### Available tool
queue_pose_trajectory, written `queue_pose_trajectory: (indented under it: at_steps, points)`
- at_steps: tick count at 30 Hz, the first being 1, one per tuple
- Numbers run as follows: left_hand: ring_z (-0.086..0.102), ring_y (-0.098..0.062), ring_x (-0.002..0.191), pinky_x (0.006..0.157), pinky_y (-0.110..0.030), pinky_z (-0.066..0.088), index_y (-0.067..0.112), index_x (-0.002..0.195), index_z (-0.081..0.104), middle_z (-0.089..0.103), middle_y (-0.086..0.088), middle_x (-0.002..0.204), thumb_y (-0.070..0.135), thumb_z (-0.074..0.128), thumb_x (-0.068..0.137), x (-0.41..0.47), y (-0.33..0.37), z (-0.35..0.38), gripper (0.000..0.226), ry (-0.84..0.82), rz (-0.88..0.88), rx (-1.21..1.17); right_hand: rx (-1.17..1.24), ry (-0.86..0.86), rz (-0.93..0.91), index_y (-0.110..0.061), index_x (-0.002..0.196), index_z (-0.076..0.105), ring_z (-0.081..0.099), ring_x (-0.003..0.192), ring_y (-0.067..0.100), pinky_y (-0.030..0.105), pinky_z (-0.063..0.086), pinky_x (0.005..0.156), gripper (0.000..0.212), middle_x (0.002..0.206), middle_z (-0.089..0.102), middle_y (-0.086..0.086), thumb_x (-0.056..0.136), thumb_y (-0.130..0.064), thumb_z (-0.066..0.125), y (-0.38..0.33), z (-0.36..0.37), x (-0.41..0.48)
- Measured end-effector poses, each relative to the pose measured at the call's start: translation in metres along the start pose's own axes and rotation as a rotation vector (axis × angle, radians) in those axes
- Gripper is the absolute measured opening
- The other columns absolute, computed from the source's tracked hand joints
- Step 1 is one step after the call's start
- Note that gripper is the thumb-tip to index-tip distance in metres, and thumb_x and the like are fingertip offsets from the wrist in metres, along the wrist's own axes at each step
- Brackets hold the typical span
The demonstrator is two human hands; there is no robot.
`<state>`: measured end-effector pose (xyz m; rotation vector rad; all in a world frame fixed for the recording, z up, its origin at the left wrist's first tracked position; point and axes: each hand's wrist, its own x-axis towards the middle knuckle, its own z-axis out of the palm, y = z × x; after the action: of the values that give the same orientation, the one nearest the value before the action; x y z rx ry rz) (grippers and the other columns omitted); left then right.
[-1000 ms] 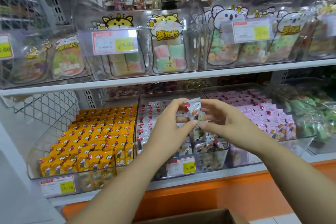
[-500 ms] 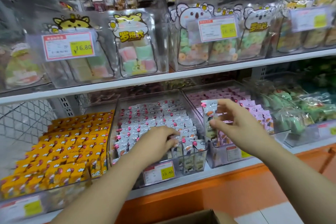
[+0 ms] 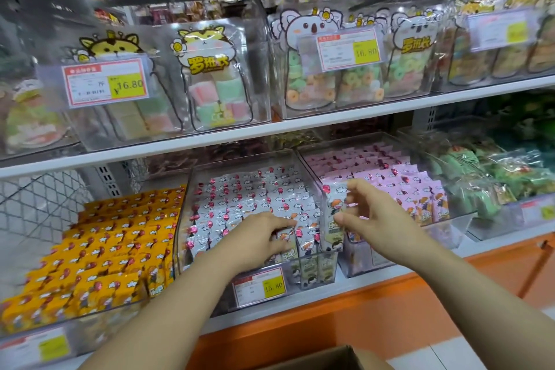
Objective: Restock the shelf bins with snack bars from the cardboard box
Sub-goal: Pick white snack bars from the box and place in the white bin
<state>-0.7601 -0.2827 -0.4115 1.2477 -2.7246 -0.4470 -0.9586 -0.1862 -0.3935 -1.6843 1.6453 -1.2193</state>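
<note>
The clear middle bin (image 3: 186,219) on the lower shelf holds several rows of white snack bars (image 3: 249,195) standing on end. My left hand (image 3: 258,237) rests on the front rows, its fingers pressing against the bars there. My right hand (image 3: 369,219) pinches one white snack bar (image 3: 333,213) upright above the bin's front right corner. Only the top edge of the cardboard box (image 3: 324,359) shows, at the bottom of the view.
A bin of yellow bars (image 3: 99,252) stands left of the middle bin, a bin of pink bars (image 3: 399,183) right of it, then green packets (image 3: 495,177). Candy bags (image 3: 210,75) fill the upper shelf. Price tags (image 3: 259,285) hang on the bin fronts.
My left hand let go of the bar and dropped onto the front rows of the middle bin. My right hand keeps the bar and has lowered it to the bin's right front.
</note>
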Motion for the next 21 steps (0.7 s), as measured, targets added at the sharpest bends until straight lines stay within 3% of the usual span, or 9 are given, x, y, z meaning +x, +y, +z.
queue_pose_trajectory:
  at_steps: [4, 10, 14, 15, 17, 18, 20, 21]
  points:
    - [0.047, -0.010, 0.088, 0.075, -0.020, 0.035, 0.032, 0.140, 0.045, 0.054, 0.001, 0.112, 0.025, 0.058, 0.094, -0.004, -0.001, -0.001, 0.048, 0.034, 0.037, 0.019, -0.053, -0.002, -0.023, -0.030, 0.117, 0.041, 0.054, 0.087, 0.002, 0.018, 0.046, 0.070, 0.036, 0.098, 0.049, -0.014, 0.090, -0.018, 0.062, -0.004, 0.002, -0.001]
    - [0.057, -0.019, 0.099, 0.078, -0.024, 0.041, 0.032, 0.139, 0.046, 0.062, -0.004, 0.117, 0.027, 0.058, 0.094, 0.001, 0.004, -0.006, 0.047, -0.030, 0.061, 0.121, -0.092, -0.009, -0.015, -0.032, 0.119, 0.038, 0.053, 0.087, 0.002, 0.020, 0.047, 0.073, 0.037, 0.100, 0.047, -0.017, 0.092, -0.019, 0.059, -0.006, 0.002, -0.001]
    - [0.051, -0.010, 0.068, 0.061, -0.023, 0.038, 0.038, 0.143, 0.037, 0.063, -0.008, 0.105, 0.033, 0.054, 0.096, 0.003, 0.003, -0.009, 0.051, -0.141, 0.015, 0.086, -0.117, 0.005, -0.019, -0.025, 0.128, 0.041, 0.053, 0.085, -0.002, 0.007, 0.042, 0.063, 0.041, 0.100, 0.047, -0.018, 0.092, -0.019, 0.059, -0.007, 0.005, 0.000]
    - [0.052, -0.009, 0.069, 0.062, -0.023, 0.040, 0.040, 0.145, 0.033, 0.062, -0.009, 0.111, 0.035, 0.054, 0.095, 0.000, 0.002, -0.011, 0.054, -0.173, 0.011, 0.055, -0.119, 0.006, -0.017, -0.024, 0.129, 0.041, 0.053, 0.085, -0.001, 0.006, 0.042, 0.063, 0.042, 0.100, 0.047, -0.017, 0.092, -0.019, 0.059, -0.006, 0.005, 0.000]
    - [0.058, -0.014, 0.092, 0.077, -0.024, 0.044, 0.041, 0.147, 0.026, 0.059, -0.001, 0.124, 0.034, 0.056, 0.094, -0.005, -0.001, -0.011, 0.061, -0.200, 0.019, 0.037, -0.107, 0.008, -0.009, -0.023, 0.130, 0.040, 0.053, 0.084, 0.000, 0.006, 0.042, 0.062, 0.042, 0.101, 0.048, -0.016, 0.092, -0.019, 0.059, -0.006, 0.006, 0.000]
    - [0.058, -0.014, 0.093, 0.077, -0.024, 0.044, 0.041, 0.147, 0.027, 0.061, 0.003, 0.115, 0.030, 0.057, 0.095, -0.007, -0.001, -0.010, 0.061, -0.181, 0.029, 0.036, -0.095, 0.012, -0.006, -0.023, 0.130, 0.041, 0.053, 0.083, 0.001, 0.007, 0.042, 0.062, 0.042, 0.100, 0.048, -0.015, 0.092, -0.018, 0.059, -0.006, 0.006, -0.001]
    - [0.052, -0.006, 0.068, 0.059, -0.019, 0.038, 0.041, 0.143, 0.035, 0.056, 0.011, 0.083, 0.017, 0.053, 0.095, -0.008, -0.002, -0.008, 0.056, -0.098, 0.039, 0.036, -0.078, 0.020, -0.011, -0.025, 0.127, 0.041, 0.053, 0.081, 0.002, 0.010, 0.043, 0.062, 0.040, 0.099, 0.048, -0.014, 0.092, -0.017, 0.059, -0.007, 0.006, -0.002]
    - [0.048, -0.003, 0.061, 0.055, -0.019, 0.036, 0.040, 0.141, 0.040, 0.053, 0.015, 0.078, 0.012, 0.049, 0.095, -0.007, -0.004, -0.006, 0.055, -0.055, 0.042, 0.050, -0.077, 0.021, -0.019, -0.028, 0.124, 0.041, 0.053, 0.080, 0.002, 0.011, 0.044, 0.062, 0.038, 0.099, 0.048, -0.014, 0.092, -0.017, 0.059, -0.008, 0.005, -0.003]
